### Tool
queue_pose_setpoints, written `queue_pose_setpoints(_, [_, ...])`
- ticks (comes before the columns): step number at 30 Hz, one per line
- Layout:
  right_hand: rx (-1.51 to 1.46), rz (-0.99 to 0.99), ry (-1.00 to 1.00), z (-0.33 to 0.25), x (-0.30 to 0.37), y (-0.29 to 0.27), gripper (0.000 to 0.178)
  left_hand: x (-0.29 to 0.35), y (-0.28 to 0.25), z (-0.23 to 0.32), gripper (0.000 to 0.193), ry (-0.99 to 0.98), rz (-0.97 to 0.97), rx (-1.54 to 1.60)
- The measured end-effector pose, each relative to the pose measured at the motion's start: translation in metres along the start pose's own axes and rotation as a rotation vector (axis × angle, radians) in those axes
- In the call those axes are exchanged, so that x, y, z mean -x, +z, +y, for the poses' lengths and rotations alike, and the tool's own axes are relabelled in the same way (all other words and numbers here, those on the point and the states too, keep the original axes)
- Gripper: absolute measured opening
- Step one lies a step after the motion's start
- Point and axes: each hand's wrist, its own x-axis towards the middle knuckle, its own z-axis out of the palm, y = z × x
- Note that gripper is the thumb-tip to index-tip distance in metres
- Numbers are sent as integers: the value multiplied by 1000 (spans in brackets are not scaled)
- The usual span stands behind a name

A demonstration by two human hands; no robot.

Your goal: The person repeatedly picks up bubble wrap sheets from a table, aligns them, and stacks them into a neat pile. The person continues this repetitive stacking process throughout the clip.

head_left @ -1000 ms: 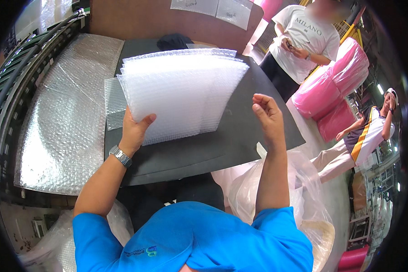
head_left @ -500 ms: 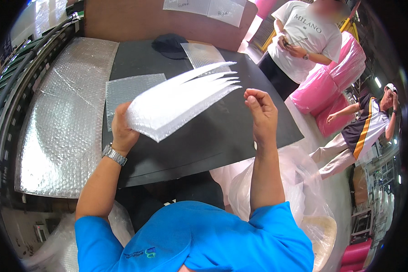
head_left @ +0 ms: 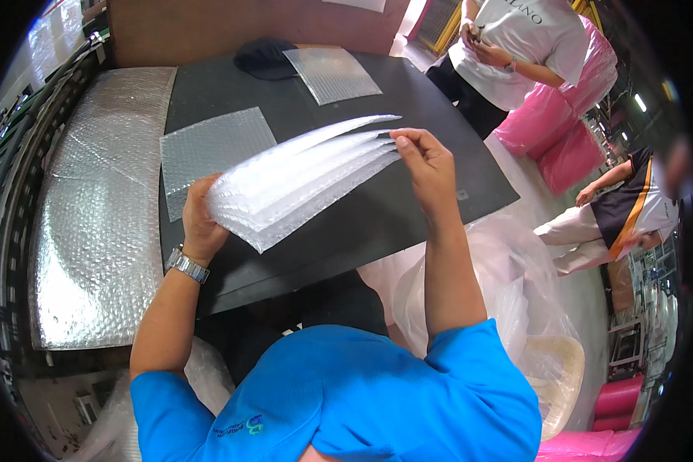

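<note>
A stack of white bubble wrap sheets (head_left: 292, 185) is held up over the dark tabletop (head_left: 331, 227), its layers fanned apart toward the right. My left hand (head_left: 204, 219) is closed around the stack's left end, thumb in front. At the opposite end, my right hand (head_left: 423, 158) pinches the edge of one or more layers between thumb and fingers; how many cannot be told. Behind the stack, a flat bubble wrap piece (head_left: 215, 146) lies near my left hand. Another bubble wrap piece (head_left: 335, 75) lies farther back on the table.
A long silvery bubble wrap sheet (head_left: 92, 223) covers the table's left side, beside a roller rack (head_left: 15, 146). A dark cap (head_left: 266, 60) sits at the back. Clear plastic film (head_left: 493, 277) bunches at the right. Two people stand beyond, near pink wrapped bundles (head_left: 566, 131).
My right hand has moved left and now grips the stack's edge, where it was apart before. The stack has lowered slightly, its layers spread wider. The person at far right has shifted.
</note>
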Motion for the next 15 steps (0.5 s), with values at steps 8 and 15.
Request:
queue_pose_setpoints(8, [-158, -241, 281, -3, -4, 3, 20, 1, -1, 2, 52, -26, -37, -16])
queue_pose_setpoints(15, [-464, -314, 238, 4, -7, 15, 19, 10, 3, -12, 53, -247, -62, 188])
